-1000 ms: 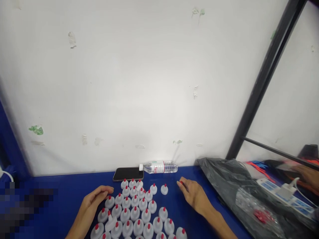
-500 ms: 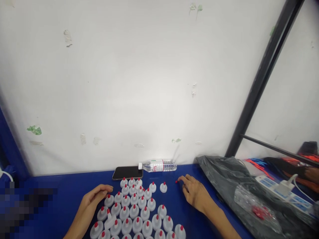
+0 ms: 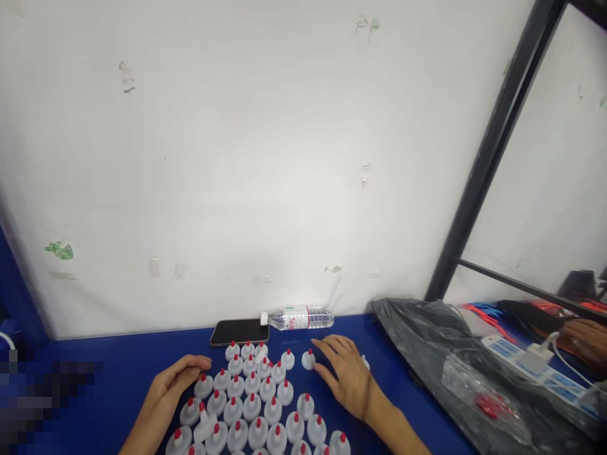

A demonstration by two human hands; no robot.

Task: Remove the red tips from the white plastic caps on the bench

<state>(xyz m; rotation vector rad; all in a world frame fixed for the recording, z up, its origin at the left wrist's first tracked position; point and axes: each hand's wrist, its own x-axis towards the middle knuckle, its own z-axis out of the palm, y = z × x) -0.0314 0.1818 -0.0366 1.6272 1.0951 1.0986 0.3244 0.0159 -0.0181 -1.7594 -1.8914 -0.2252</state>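
Dozens of white nozzle caps [image 3: 252, 404] with red tips stand upright in a dense group on the blue table. A nozzle cap [image 3: 203, 427] lies tilted among them at the left. My left hand [image 3: 173, 382] rests beside the group's left edge, fingers loosely curled together, with nothing visible in it. My right hand [image 3: 347, 378] has thumb and index finger apart, close by a separate standing cap [image 3: 308, 361]; whether they touch it I cannot tell. Behind the right hand, a small white piece [image 3: 365, 362] shows partly.
A phone [image 3: 238, 332] and a clear water bottle [image 3: 298, 317] lie along the wall. To the right are a dark plastic bag [image 3: 417, 341], a clear bag with red bits [image 3: 490, 398] and a power strip [image 3: 540, 373]. Another person's hand [image 3: 585, 338] appears at the far right.
My right hand has moved left, from beside a small red piece to the separate standing cap. That red piece is now out of sight. My left hand stays beside the group.
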